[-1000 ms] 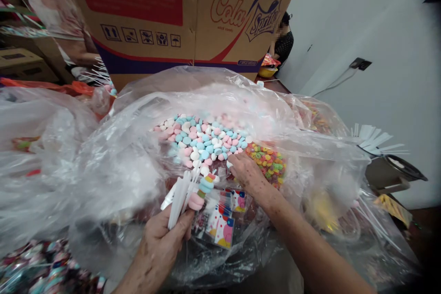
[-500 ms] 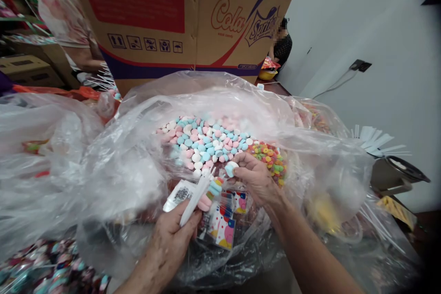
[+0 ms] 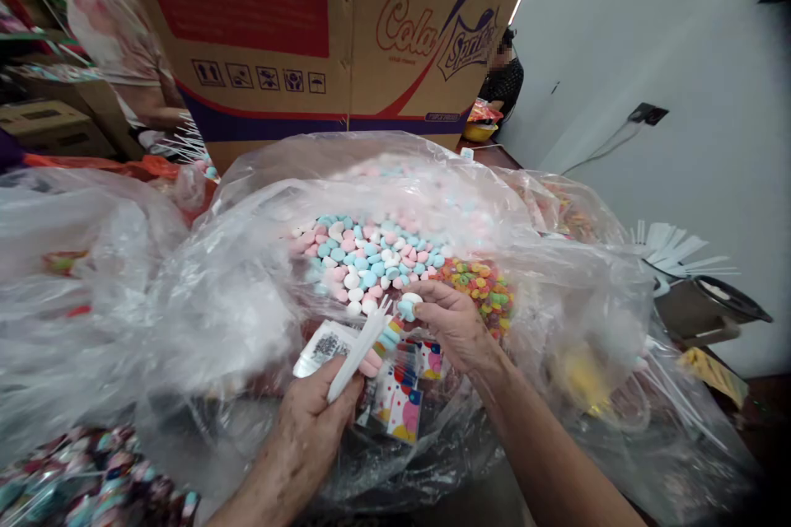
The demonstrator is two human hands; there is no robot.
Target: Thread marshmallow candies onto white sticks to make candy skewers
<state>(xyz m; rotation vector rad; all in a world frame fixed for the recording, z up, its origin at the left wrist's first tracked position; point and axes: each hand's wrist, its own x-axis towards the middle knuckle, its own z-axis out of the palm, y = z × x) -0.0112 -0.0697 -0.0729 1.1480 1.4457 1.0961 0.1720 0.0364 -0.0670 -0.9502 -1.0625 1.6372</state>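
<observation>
My left hand is closed around a bundle of white plastic sticks, tips pointing up and away. Beside the bundle sits a row of coloured soft candies, in blue, yellow and pink, apparently threaded on a stick. Between thumb and fingers, my right hand pinches a blue-and-white candy, close to the stick tips. Just beyond lies a heap of pink, blue and white candies. Colourful gummy rings are piled right of it. Below the hands are printed cards in clear plastic.
A large cardboard box stands behind the clear plastic bag around the candies. Wrapped sweets lie at lower left. At right, white sticks stick out over a grey bin. Two people are behind the box.
My right hand has shifted slightly left, bringing the blue-and-white candy nearer the stick tips. My left hand has moved the stick bundle slightly right.
</observation>
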